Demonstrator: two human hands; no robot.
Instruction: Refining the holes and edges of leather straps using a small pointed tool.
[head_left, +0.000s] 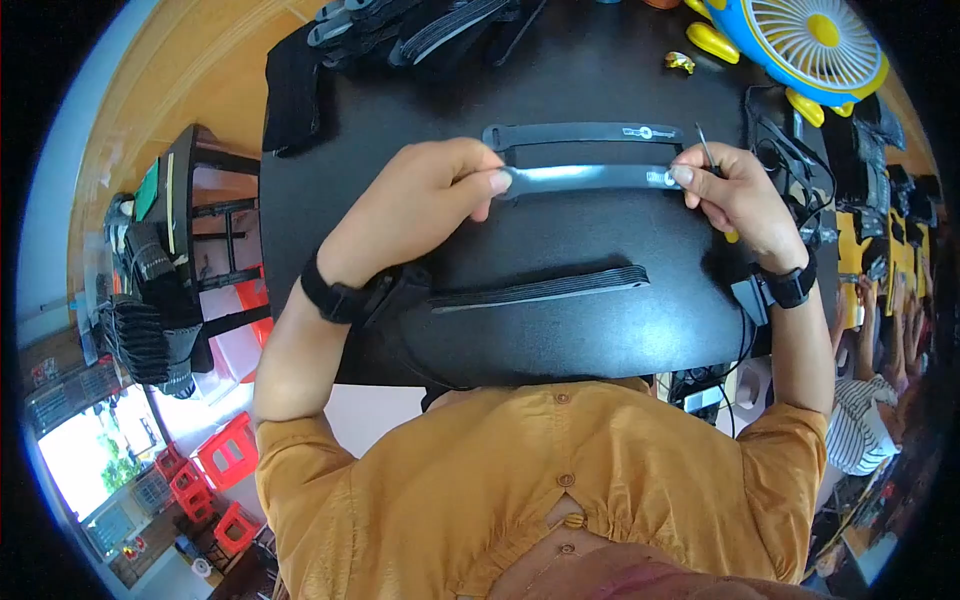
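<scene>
A shiny dark grey strap (pixel 585 178) with a small white print is stretched level between my hands above the black table (pixel 540 235). My left hand (pixel 435 195) pinches its left end between thumb and fingers. At its right end, my right hand (pixel 735 190) pinches it near the print. A thin pointed metal tool (pixel 702 140) also sticks up from the right hand, and a yellow end shows below the palm; its kind I cannot make out. Just beyond lies a similar strap (pixel 580 134) with a buckle loop at its left. Nearer me rests a folded black elastic band (pixel 560 287).
Black straps (pixel 440 35) are heaped at the far left edge. A blue and yellow fan (pixel 805 45) stands far right, near a gold wrapper (pixel 680 63) and dark cables (pixel 785 150). Red stools (pixel 230 450) are at left; other people (pixel 865 420) sit at right.
</scene>
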